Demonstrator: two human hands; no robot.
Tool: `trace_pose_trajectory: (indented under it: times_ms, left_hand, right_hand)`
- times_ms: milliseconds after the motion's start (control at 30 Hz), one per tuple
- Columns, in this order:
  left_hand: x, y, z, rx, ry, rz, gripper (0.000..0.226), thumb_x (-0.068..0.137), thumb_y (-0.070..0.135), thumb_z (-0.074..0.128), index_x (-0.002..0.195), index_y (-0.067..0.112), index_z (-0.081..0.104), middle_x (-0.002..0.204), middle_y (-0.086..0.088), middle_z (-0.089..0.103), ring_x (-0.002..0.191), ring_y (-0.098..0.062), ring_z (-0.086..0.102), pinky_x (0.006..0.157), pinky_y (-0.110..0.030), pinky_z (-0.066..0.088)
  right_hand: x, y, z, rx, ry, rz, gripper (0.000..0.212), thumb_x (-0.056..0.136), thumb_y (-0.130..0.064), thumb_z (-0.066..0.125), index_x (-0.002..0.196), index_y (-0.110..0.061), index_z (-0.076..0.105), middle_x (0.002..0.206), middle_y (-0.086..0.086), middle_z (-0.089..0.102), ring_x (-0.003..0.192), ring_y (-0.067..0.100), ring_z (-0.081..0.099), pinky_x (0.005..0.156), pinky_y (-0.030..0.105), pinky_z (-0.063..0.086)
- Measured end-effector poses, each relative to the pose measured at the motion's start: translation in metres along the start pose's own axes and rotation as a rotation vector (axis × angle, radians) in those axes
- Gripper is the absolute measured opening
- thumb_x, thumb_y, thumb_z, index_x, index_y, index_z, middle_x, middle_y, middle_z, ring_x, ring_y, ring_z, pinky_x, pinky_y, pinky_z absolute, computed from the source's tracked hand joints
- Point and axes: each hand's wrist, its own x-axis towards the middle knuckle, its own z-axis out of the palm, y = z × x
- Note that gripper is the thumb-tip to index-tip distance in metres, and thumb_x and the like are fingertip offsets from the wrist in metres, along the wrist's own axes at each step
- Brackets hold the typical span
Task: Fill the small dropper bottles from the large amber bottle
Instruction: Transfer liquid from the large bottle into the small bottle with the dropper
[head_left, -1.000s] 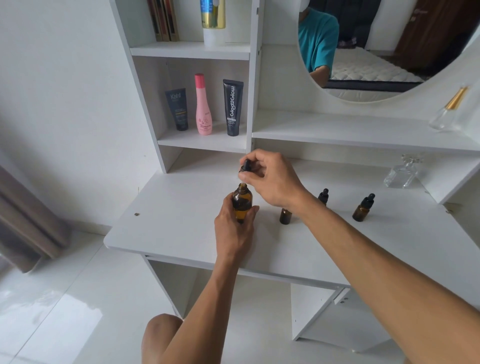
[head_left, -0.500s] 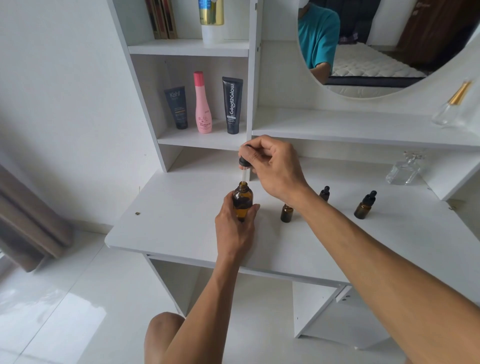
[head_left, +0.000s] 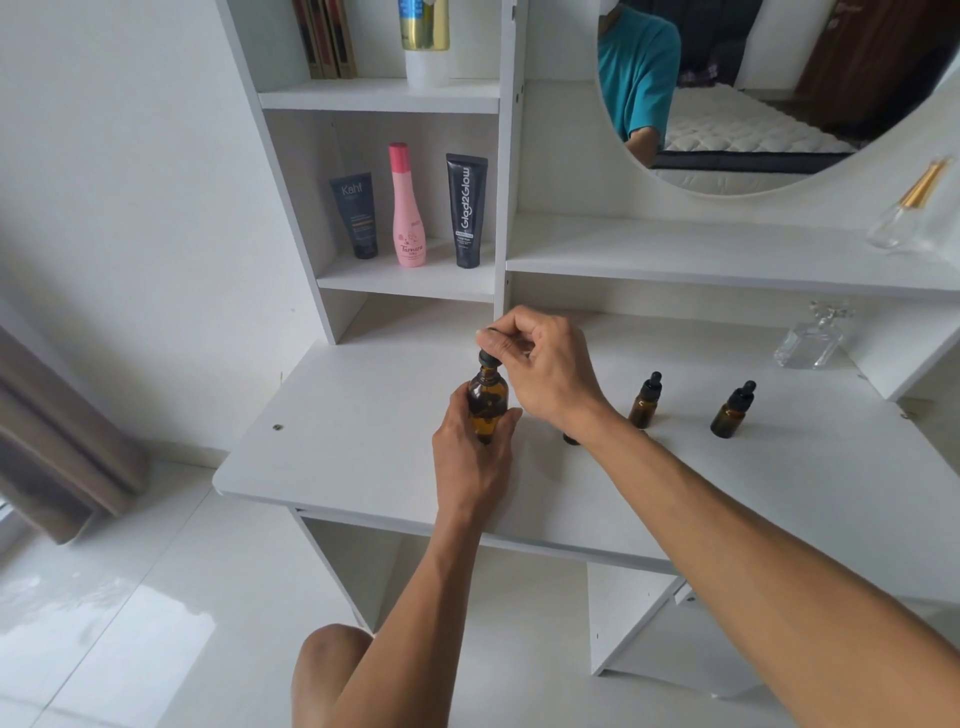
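Only 1 view here, the head cam, so: left hand (head_left: 470, 457) is wrapped round the big amber bottle (head_left: 487, 402), holding it upright on the white desk (head_left: 363, 447), near the front edge. Right hand (head_left: 545, 369) sits right above it, fingertips pinching the black dropper cap (head_left: 488, 357) at the bottle's neck, can't tell if the cap is seated or just resting there. What could go wrong imo: if the dropper comes out loaded and travels over to the small ones, drips land on the desk, and the right forearm is hanging right over 1 small bottle so a careless swing knocks it over. Squeezing the bulb too early = liquid goes straight back in. Count: 1 big amber bottle, 2 small dropper bottles w/ caps on, (head_left: 644, 402) and (head_left: 732, 410), plus a 3rd small bottle (head_left: 571, 439) mostly hidden under the wrist, can't see its top.
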Motion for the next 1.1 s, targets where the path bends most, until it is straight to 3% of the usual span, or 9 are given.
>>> trace_pose_trajectory:
  times_ms: [333,633,733,900,1100]
  left_hand:
    - [0.000,-0.001,0.000,0.001,-0.001,-0.005,0.032,0.089,0.023,0.072,0.117,0.025,0.058,0.097,0.011,0.070,0.085,-0.002,0.065,0.076,-0.020,0.053]
    - [-0.001,0.000,0.001,-0.017,0.000,-0.015,0.035,0.089,0.030,0.073,0.120,0.026,0.057,0.102,0.013,0.069,0.089,-0.003,0.066,0.081,-0.030,0.056]
    - [0.000,0.000,0.001,-0.007,0.007,-0.019,0.038,0.088,0.032,0.074,0.122,0.025,0.058,0.103,0.013,0.069,0.090,-0.003,0.065,0.081,-0.024,0.055]
    - [0.000,0.002,0.000,0.024,0.013,-0.019,0.039,0.088,0.031,0.074,0.122,0.025,0.057,0.098,0.016,0.065,0.082,0.003,0.060,0.072,-0.003,0.042]
    - [-0.001,0.004,0.000,0.041,0.025,-0.011,0.039,0.088,0.030,0.075,0.123,0.023,0.058,0.097,0.015,0.064,0.083,-0.006,0.059,0.069,-0.001,0.039]
  right_hand:
    - [-0.005,0.008,0.005,-0.049,-0.002,-0.014,0.020,0.091,-0.028,0.070,0.083,-0.010,0.072,0.080,-0.004,0.074,0.076,0.011,0.068,0.066,0.013,0.049]
    - [-0.004,0.000,0.000,0.070,0.023,0.019,0.013,0.091,-0.023,0.070,0.087,-0.011,0.072,0.079,-0.002,0.074,0.077,0.013,0.071,0.078,0.039,0.059]
    - [0.000,-0.007,-0.005,0.155,0.041,0.014,0.011,0.092,-0.020,0.070,0.087,-0.010,0.071,0.077,0.002,0.074,0.073,0.017,0.072,0.077,0.045,0.060]
    - [0.005,-0.019,-0.016,0.215,0.075,0.001,0.015,0.092,-0.019,0.069,0.092,-0.004,0.070,0.081,0.007,0.074,0.077,0.021,0.073,0.073,0.048,0.060]
    - [0.008,-0.030,-0.028,0.323,0.131,0.016,0.016,0.092,-0.020,0.069,0.095,-0.004,0.069,0.087,0.015,0.073,0.080,0.019,0.075,0.068,0.033,0.062]
